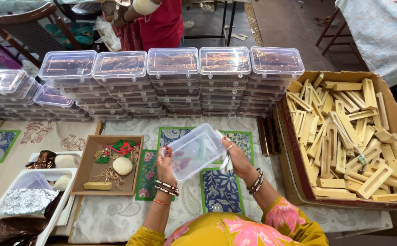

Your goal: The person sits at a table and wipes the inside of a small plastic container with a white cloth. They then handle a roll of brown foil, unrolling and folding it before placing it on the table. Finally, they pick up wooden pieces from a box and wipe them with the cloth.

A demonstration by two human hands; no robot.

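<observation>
Holding a clear plastic box [194,152] between both hands, you have it tilted above the patterned cloth [116,214], just over the blue and green printed cards [221,191] that lie in front of you. Your left hand [165,165] grips the box's left end, fingers curled together against its side with the thumb on top, bangles stacked at the wrist. Your right hand [235,159] has its fingers closed against the box's right end and also pinches something thin and white [225,160] that hangs down beside the box; it may be a strip of paper or a tag, but the view is too small to tell. To the left of the box, a shallow brown tray [82,184] holds a round pale stone-like piece, a small yellow block, loose cord and red and green bits of decoration. Farther left sit white trays [48,175], one with a crumpled foil packet [27,201]. Behind the box, well apart from your hands, stacks of closed clear boxes [173,82] stand in a long row across the table. At your right, an open cardboard carton [389,109] is heaped with pale wooden holders [344,136]. Another person in a red top [164,23] stands beyond the row of stacked boxes.
</observation>
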